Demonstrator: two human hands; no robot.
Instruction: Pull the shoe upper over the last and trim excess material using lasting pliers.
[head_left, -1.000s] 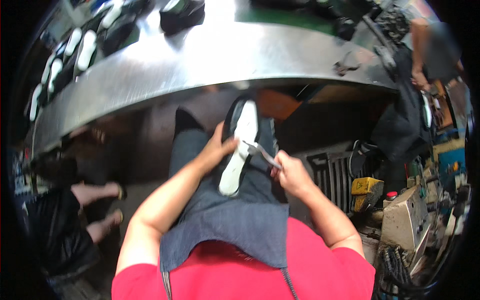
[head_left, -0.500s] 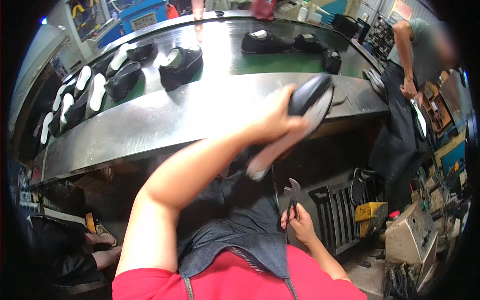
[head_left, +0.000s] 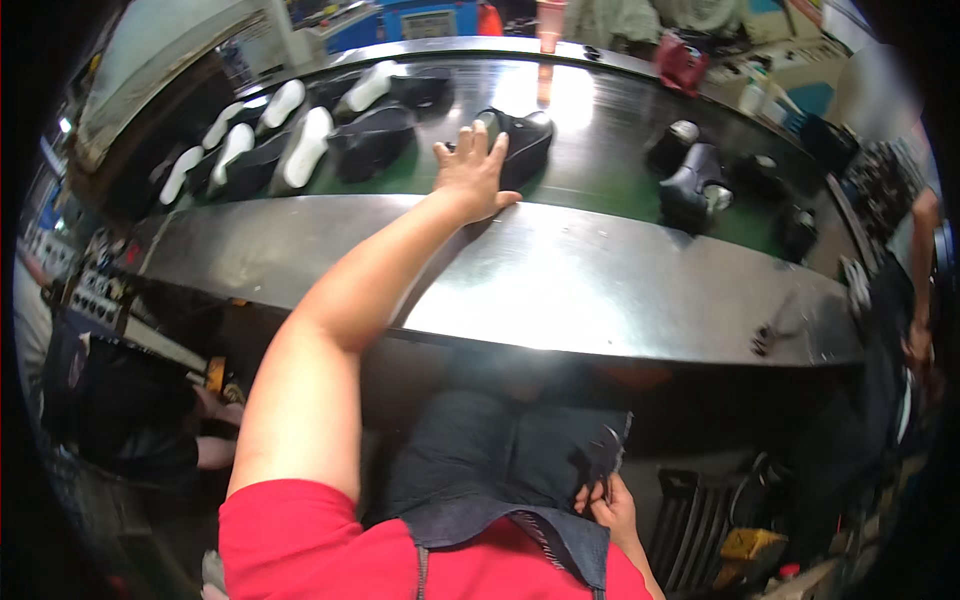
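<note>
My left hand [head_left: 472, 178] reaches forward with fingers spread over a black shoe [head_left: 528, 145] on the green-and-metal work surface. The fingertips are at the shoe's opening; whether they press on it is hard to tell. Low beside my apron, my right hand [head_left: 610, 505] is closed around dark pincers [head_left: 603, 455], jaws pointing up. To the right on the surface lies a dark shoe with a greyish sheen [head_left: 688, 190], near a black shoe [head_left: 672, 147].
Several black shoes with white soles up [head_left: 303, 150] lie at the left. A metal ledge [head_left: 560, 270] runs along the near side, with a small dark thing [head_left: 765, 338] at its right. A yellow block [head_left: 752, 545] is below right. Other people stand at both sides.
My left hand has let go of the shoe it held, which now appears to lie in the right group, and has moved to another shoe further left. The right hand keeps the pincers.
</note>
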